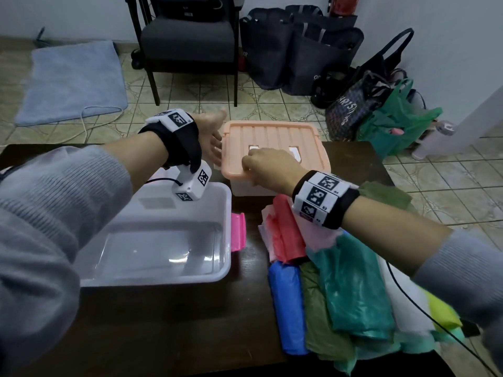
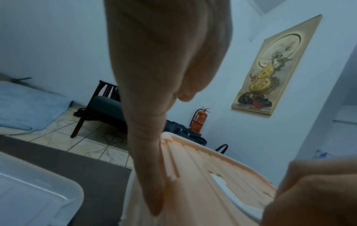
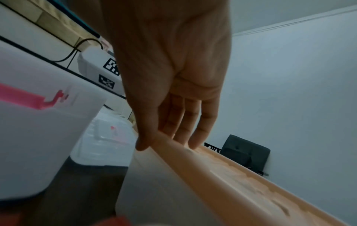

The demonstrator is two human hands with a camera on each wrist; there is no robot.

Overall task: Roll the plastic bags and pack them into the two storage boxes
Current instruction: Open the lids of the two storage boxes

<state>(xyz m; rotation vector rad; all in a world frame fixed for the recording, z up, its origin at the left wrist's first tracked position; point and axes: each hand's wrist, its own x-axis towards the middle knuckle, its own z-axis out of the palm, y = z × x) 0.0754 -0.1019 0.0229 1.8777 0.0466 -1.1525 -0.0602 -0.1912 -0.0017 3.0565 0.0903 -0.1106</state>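
Note:
A storage box with a peach lid (image 1: 272,131) stands at the far middle of the dark table (image 1: 163,336). My left hand (image 1: 217,146) lies with straight fingers against the lid's left edge (image 2: 203,175). My right hand (image 1: 258,164) grips the lid's front rim (image 3: 212,168), fingers on top and thumb (image 3: 142,145) at the rim's underside. A second clear storage box (image 1: 223,240) stands open and empty at the near left, with a pink latch (image 1: 238,231) on its right side. Flat plastic bags (image 1: 340,281) in red, blue, green and white are piled at the right under my right forearm.
On the tiled floor beyond the table are a dark chair (image 1: 187,42), black tote bags (image 1: 299,50), a green plastic bag (image 1: 400,123) and a blue mat (image 1: 70,80). A black cable (image 1: 424,314) runs over the bag pile.

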